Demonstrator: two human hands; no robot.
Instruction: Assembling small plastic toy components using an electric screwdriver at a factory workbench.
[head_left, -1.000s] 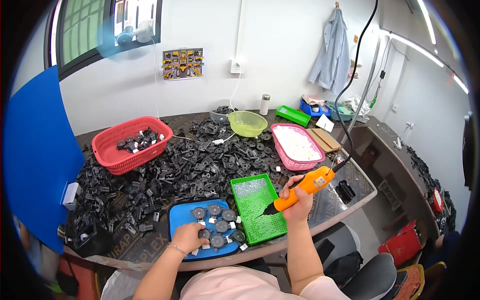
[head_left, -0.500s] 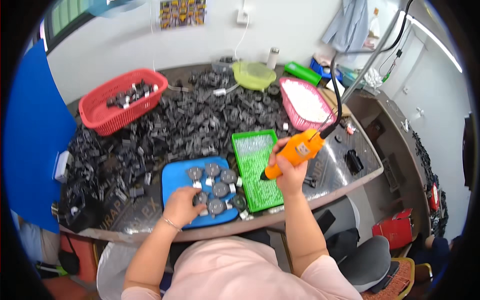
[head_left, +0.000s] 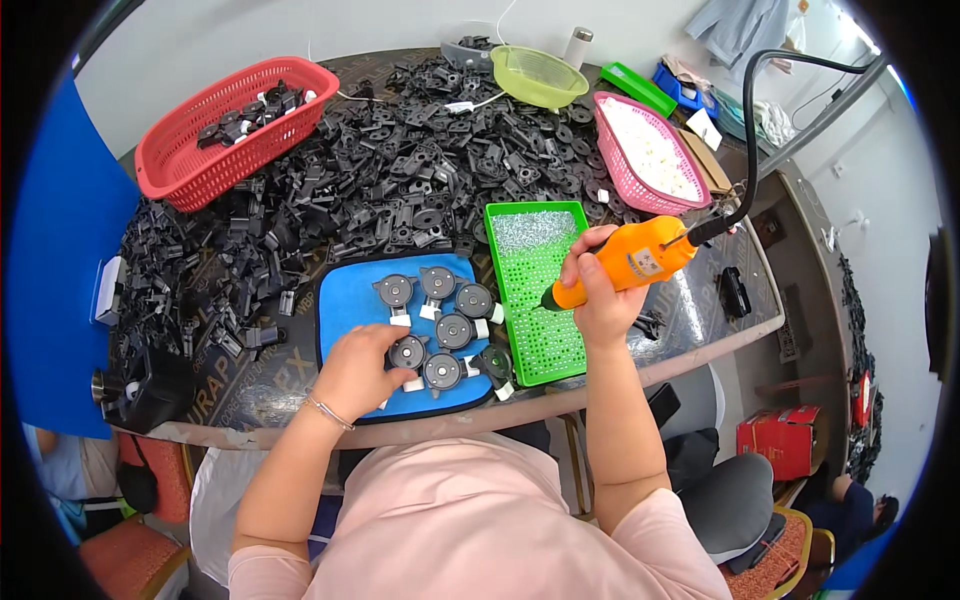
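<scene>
My right hand (head_left: pixel 606 300) is wrapped round an orange electric screwdriver (head_left: pixel 628 262), its dark tip pointing left over a green perforated tray (head_left: pixel 545 345). Small silvery screws (head_left: pixel 535 231) fill the tray's far end. On a blue mat (head_left: pixel 345 290) lie several round black parts (head_left: pixel 437 283) with white blocks attached. At the mat's left side, my left hand (head_left: pixel 362 368) has thumb and fingers closed about the edge of one round black part (head_left: pixel 408 352), which rests on the mat. Part of that piece is hidden by the fingers.
Loose black plastic parts (head_left: pixel 390 170) are heaped across the table. A red basket (head_left: pixel 190 185) stands far left, a yellow-green one (head_left: pixel 540 85) at the back. Right of it, a pink basket (head_left: pixel 640 190) holds white pieces. The screwdriver's black cable (head_left: pixel 748 130) rises at the right.
The view has tilted down, so the table's contents sit higher in the picture. My left hand stays at the same round part; the screwdriver remains over the green tray.
</scene>
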